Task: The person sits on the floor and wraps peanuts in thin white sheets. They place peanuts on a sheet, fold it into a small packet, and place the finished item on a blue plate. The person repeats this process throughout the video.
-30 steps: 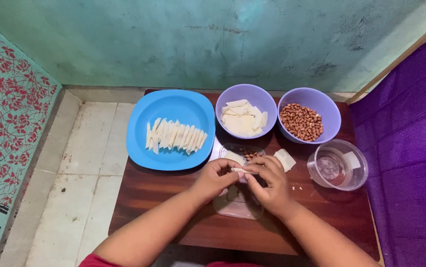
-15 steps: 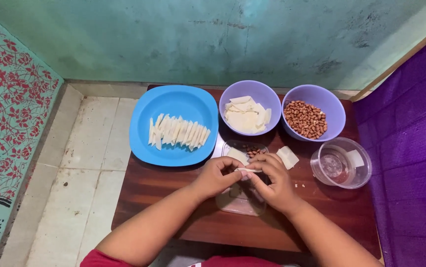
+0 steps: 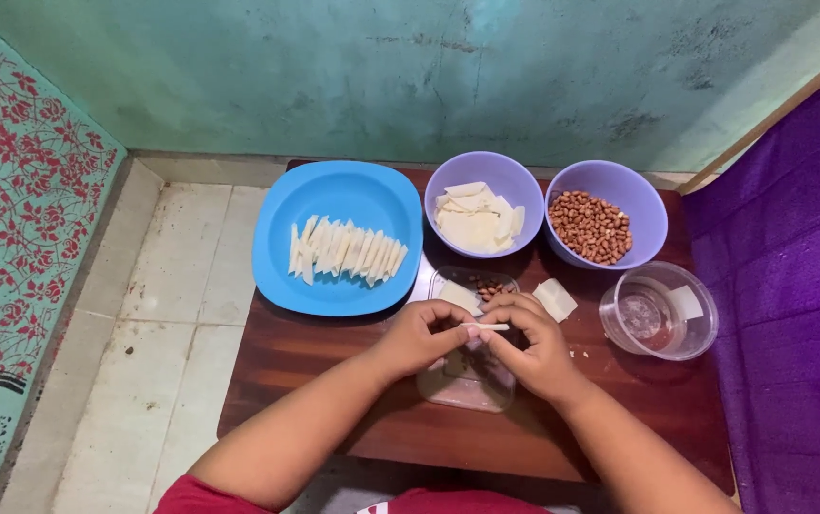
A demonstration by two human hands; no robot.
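My left hand [image 3: 422,335] and my right hand [image 3: 527,345] meet over a low wooden table [image 3: 334,381]. Together they pinch a thin rolled white wrapper stick [image 3: 486,326] between the fingertips. Under the hands lies a clear plastic lid [image 3: 462,385] with a few peanuts [image 3: 488,286] and a white wrapper piece [image 3: 458,296] on it. A blue plate [image 3: 339,195] to the upper left holds a row of finished white rolls [image 3: 345,251].
A purple bowl [image 3: 481,176] holds white wrapper squares, another purple bowl [image 3: 610,186] holds peanuts. A clear round container [image 3: 658,310] with liquid stands at right, a loose wrapper [image 3: 555,299] beside it. Tiled floor lies left, purple fabric right.
The hands stay in the same place and keep working the small white roll between the fingertips; the view has shifted slightly. The bowls and plate have not moved.
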